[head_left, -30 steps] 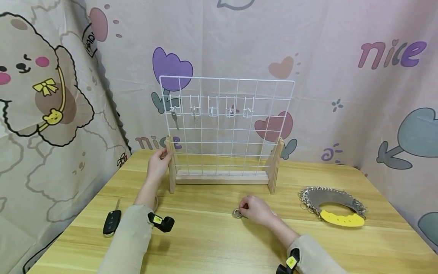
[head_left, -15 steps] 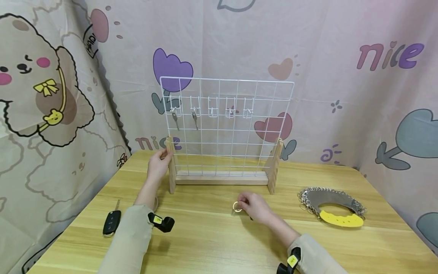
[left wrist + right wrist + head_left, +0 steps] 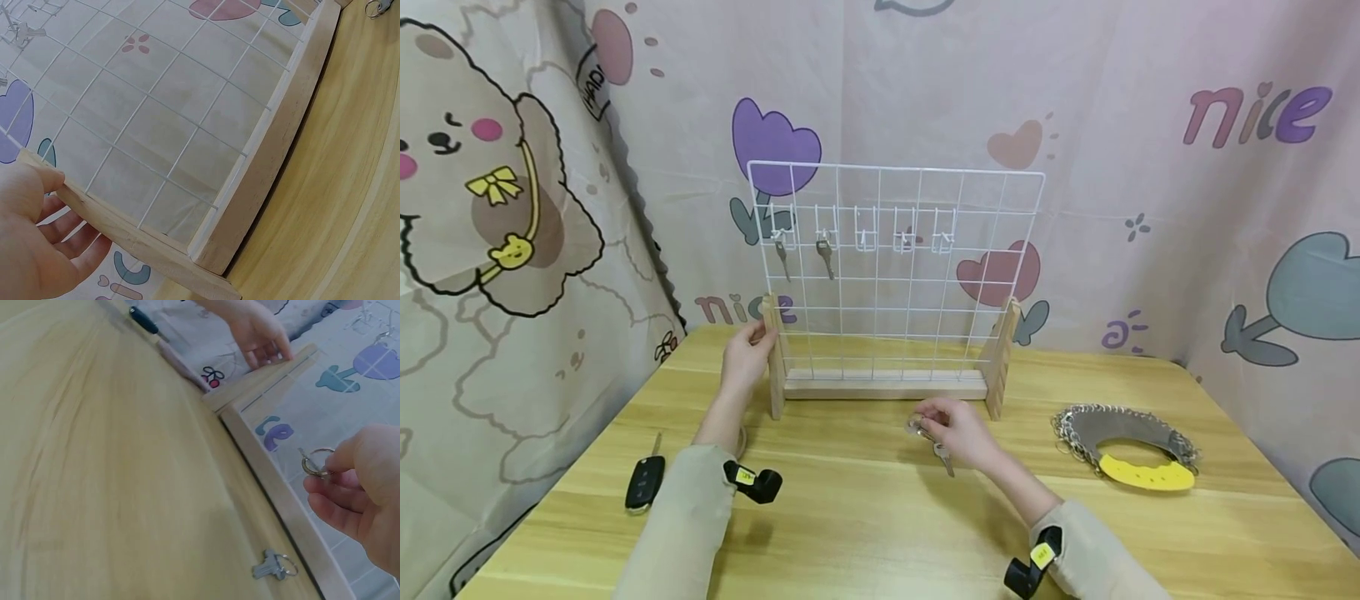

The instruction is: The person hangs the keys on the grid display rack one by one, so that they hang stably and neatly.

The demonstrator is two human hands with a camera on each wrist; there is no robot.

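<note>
My left hand [image 3: 747,354] grips the left wooden post [image 3: 119,228] of a white wire grid rack [image 3: 895,308], thumb on one side and fingers on the other. My right hand [image 3: 958,429] is in front of the rack's base and pinches a metal key ring [image 3: 317,464] between thumb and fingertips. Whatever hangs on that ring is mostly hidden by the hand. Below it on the table lies a small silver key [image 3: 269,565] with its own ring. From the two leftmost hooks of the rack hang a key [image 3: 782,260] and another key [image 3: 826,260].
A black car key [image 3: 645,483] lies left of my left sleeve. At the right is a curved grey plate [image 3: 1120,423] edged with metal rings, with a yellow grip [image 3: 1146,473]. Several white hooks [image 3: 904,242] line the grid. A printed cloth [image 3: 1090,67] hangs behind the table.
My right hand has risen from the tabletop with the key ring, toward the rack, and the silver key beneath shows now. The second hanging key has turned its flat side outward. My left hand stays put.
</note>
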